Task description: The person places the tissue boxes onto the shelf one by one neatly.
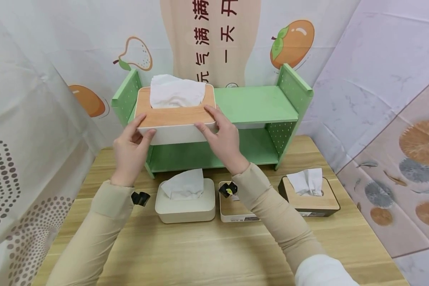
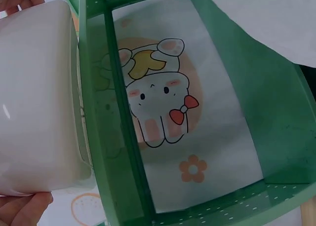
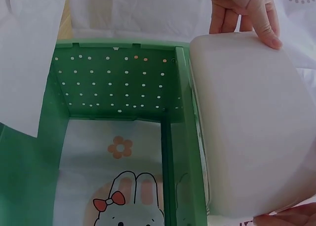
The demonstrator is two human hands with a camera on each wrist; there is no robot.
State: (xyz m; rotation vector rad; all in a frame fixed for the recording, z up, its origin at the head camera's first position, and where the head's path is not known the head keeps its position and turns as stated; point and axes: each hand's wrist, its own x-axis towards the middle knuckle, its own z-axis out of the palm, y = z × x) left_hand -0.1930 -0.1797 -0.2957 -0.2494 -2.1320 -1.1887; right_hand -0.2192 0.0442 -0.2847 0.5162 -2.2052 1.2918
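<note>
Gripping a white-sided, wood-topped tissue box (image 1: 176,118) — left hand (image 1: 130,150) and right hand (image 1: 225,138).

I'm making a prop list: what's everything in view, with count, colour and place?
Table: one, light brown, underneath
Rack: one, green, on the table
Held tissue box: one, white with tan top, at the rack's upper left
Cream box: one, cream, before the rack
Middle box: one, white and brown, partly under the right sleeve
Dark box: one, black with tan top, at the right
Tissues: at least three, white, in box openings
Hangings: several, mostly white, behind and beside
Rabbit print: one, white, through the rack
Sleeves: two, mostly beige, from below
Wrist pieces: two, black, at sleeve ends
Left hand: one, bare, gripping the held tissue box's left
Right hand: one, bare, gripping its right
</note>
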